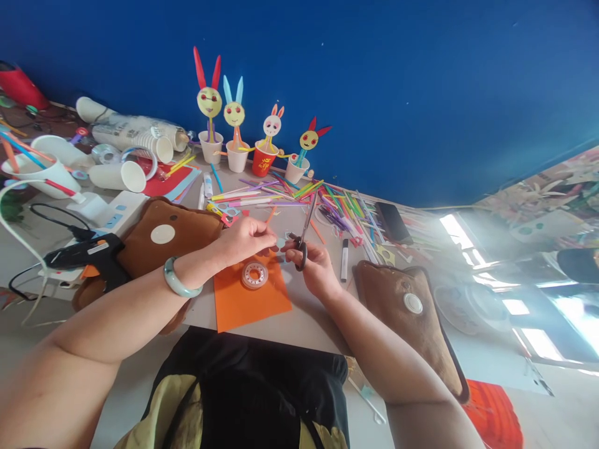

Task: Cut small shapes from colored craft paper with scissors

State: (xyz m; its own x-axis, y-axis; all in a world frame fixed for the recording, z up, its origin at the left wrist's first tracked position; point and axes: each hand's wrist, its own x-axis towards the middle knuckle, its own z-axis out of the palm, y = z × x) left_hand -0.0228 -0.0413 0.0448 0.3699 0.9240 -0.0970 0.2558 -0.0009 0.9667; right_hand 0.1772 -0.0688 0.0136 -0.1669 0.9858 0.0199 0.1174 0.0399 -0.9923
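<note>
My right hand point(314, 265) is closed around the black handles of a pair of scissors point(306, 231), whose blades point up and away from me. Just to the left, my left hand point(248, 240) has its thumb and fingers pinched together; what they hold is too small to make out. A small pale blue piece point(281, 244) shows between the two hands. Beneath them lie an orange sheet point(253, 312) and a roll of clear tape point(254, 275) on top of it.
Four rabbit-faced figures stand in cups, including a red cup point(263, 163), by the blue wall. Coloured sticks point(346, 206) spread before them. Brown plush pads point(407, 312) flank the work area, with a glue gun point(88, 252) at left. A black marker point(345, 260) lies right of my hand.
</note>
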